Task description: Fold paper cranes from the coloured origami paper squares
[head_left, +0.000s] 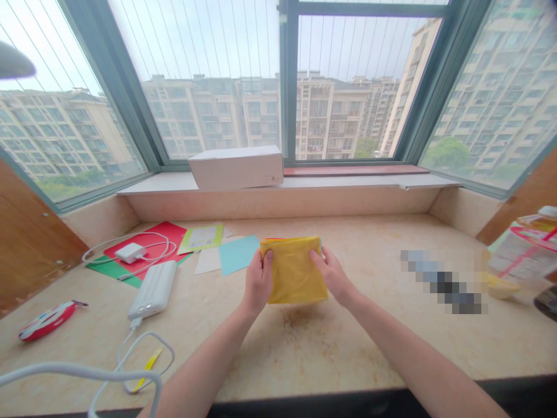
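Both my hands hold a square, folded yellow piece (296, 270) that looks like thin cloth or plastic, just above the counter. My left hand (258, 281) grips its left edge, thumb on the front face and fingers behind. At the upper right edge, my right hand (334, 276) pinches it in the same way. A thin strip of red shows along its top edge, and a little blue at the right corner; what lies behind is hidden. To the left of my left hand lies a light blue paper sheet (238, 255).
Left on the counter (365, 342) are a white power bank (153, 290) with cables, a charger (130, 252), red paper (163, 233), a yellow-green card (200, 238) and a red-white cutter (50, 320). A white box (237, 168) rests on the sill. Plastic containers (524, 249) stand right.
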Motion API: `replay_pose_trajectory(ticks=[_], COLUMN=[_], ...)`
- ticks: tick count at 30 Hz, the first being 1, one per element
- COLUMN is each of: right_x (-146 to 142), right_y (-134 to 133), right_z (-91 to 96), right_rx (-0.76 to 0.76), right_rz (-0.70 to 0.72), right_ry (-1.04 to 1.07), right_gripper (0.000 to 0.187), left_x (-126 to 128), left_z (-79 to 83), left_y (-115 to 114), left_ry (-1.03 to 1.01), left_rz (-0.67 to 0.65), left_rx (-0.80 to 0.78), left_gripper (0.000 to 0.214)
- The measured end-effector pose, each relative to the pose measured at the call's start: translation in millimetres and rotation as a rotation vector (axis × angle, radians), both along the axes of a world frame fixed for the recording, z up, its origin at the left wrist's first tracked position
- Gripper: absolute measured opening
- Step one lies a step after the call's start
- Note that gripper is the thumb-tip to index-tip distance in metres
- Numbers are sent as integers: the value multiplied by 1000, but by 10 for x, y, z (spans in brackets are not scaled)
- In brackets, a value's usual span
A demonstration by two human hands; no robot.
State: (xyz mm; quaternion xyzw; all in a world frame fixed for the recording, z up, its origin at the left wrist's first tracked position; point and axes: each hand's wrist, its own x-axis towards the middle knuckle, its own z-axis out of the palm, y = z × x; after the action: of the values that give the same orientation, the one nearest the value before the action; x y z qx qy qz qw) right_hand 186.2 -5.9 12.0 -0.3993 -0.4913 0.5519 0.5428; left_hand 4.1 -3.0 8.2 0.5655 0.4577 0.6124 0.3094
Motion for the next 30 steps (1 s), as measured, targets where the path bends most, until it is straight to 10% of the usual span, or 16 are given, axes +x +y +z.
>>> replay_pose_trajectory(ticks=[15, 30], right_x=[26, -59], right_y=[-91, 9], right_z=[-26, -134], right_rx=[362, 136], right_rz=[-617, -221], right_ry=[-178, -88], right_gripper=[34, 45], left_x=[188, 110], left_z=[-1, -37], left_y=[-98, 35], left_ry=[-232, -274], left_rz=[-386, -158], left_rx=[-265, -143], left_gripper=[39, 35])
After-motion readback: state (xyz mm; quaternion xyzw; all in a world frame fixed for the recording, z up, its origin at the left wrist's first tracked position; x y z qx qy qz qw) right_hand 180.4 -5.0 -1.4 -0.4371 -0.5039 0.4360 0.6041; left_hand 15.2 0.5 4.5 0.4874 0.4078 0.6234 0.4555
